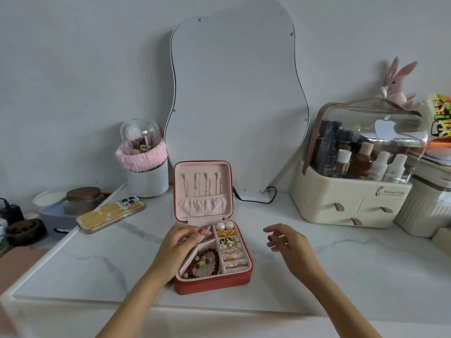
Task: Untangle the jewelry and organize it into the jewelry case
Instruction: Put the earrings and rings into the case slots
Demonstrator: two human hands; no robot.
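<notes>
On the marble tabletop [317, 264]: a red jewelry case [212, 281] lies open at the middle, its lid propped upright toward the wavy mirror [234, 101].
Cosmetics organizer [353, 203]: cream box at the right, well apart from the case; bottles stand under its clear dome, and a pink plush rabbit [397, 86] sits on top.
Brush holder [146, 164]: white tub at the left with a clear dome and a pink band round it.
Phone [111, 213]: one, face down, left of the case.
Left hand [180, 242]: over the case's upper-left compartment, fingers curled; something small seems pinched there, but I cannot tell what.
Right hand [285, 240]: just right of the case, not touching it, fingers loose and spread, holding nothing.
Case lid: five or so thin chains [203, 186] hang above a gathered pocket.
Lower-left compartment: a dark red bead bracelet [207, 261] with other beads.
Right column: two pearl earrings [225, 225] at the top, gold pieces [227, 232] below, then mixed earrings and rings [235, 264].
</notes>
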